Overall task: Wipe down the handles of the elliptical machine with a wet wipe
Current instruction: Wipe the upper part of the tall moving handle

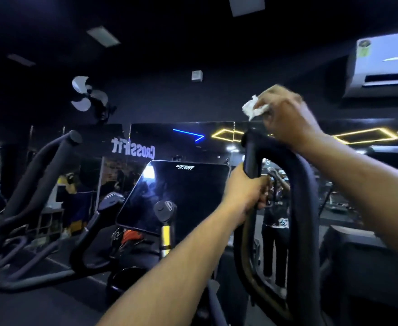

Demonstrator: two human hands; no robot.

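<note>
My left hand (246,191) grips the inner upright bar of the right handle (304,208), a dark loop rising to a capped end (252,147). My right hand (285,116), raised just above that loop's top, pinches a crumpled white wet wipe (254,108); the blur hides whether the wipe touches the bar. Left of my arms stand the dark console screen (181,196) and the left handle (42,170). Behind them, a mirror (169,142) carries reversed lettering. A wall fan (87,95) hangs at upper left, an air conditioner (381,67) at upper right.
</note>
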